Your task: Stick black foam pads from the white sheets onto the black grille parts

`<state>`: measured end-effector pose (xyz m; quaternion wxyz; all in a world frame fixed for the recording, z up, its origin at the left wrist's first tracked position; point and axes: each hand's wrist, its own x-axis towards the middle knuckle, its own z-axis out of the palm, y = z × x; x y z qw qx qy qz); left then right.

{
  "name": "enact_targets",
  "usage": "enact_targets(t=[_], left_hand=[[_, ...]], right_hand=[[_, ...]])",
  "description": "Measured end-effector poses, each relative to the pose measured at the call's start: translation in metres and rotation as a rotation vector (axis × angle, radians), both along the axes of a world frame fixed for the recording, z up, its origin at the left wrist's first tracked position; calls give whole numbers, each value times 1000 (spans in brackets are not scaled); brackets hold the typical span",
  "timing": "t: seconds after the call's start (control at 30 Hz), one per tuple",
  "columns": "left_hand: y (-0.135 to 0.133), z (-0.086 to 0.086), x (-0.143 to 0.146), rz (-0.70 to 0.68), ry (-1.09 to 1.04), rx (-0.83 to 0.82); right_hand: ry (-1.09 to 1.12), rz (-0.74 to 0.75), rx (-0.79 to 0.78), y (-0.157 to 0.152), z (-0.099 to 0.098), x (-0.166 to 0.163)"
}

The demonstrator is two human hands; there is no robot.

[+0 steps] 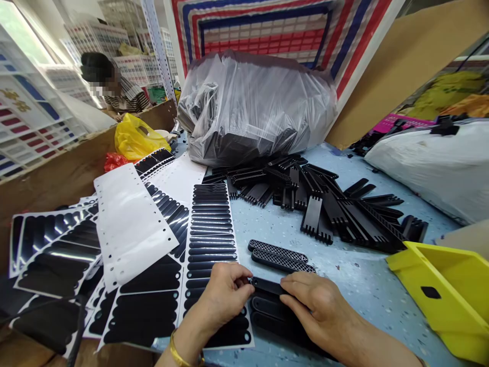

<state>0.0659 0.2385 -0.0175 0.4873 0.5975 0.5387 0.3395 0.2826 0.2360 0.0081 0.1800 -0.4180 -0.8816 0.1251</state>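
Note:
My left hand [223,295] pinches the left end of a narrow black plastic strip [267,286] near the table's front edge. My right hand [317,306] lies over the strip's right part, fingers pressed down on it. Under them lie more black strips [267,313]. Two black strips with a mesh pattern [280,256] lie just beyond the hands. A white sheet of black oblong stickers [212,229] lies under and beyond my left hand.
A heap of black comb-like plastic parts [324,204] covers the table's middle. Behind it stands a clear bag of black parts [255,107]. More sticker sheets [57,244] lie at left, a yellow bin [446,295] at right, a white sack [439,163] behind it. Another person [114,86] sits far left.

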Motion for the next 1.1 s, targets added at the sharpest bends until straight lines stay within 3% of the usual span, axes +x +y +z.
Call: enact_targets(t=[0.7, 0.97, 1.1], left_hand=[[-2, -1, -1, 7, -6, 10], [-1, -1, -3, -24, 16, 86], [1, -2, -2, -22, -13, 37]], right_hand=[[-29, -31, -116, -2, -2, -5], [-81, -26, -109, -3, 4, -9], [-93, -21, -97, -2, 8, -10]])
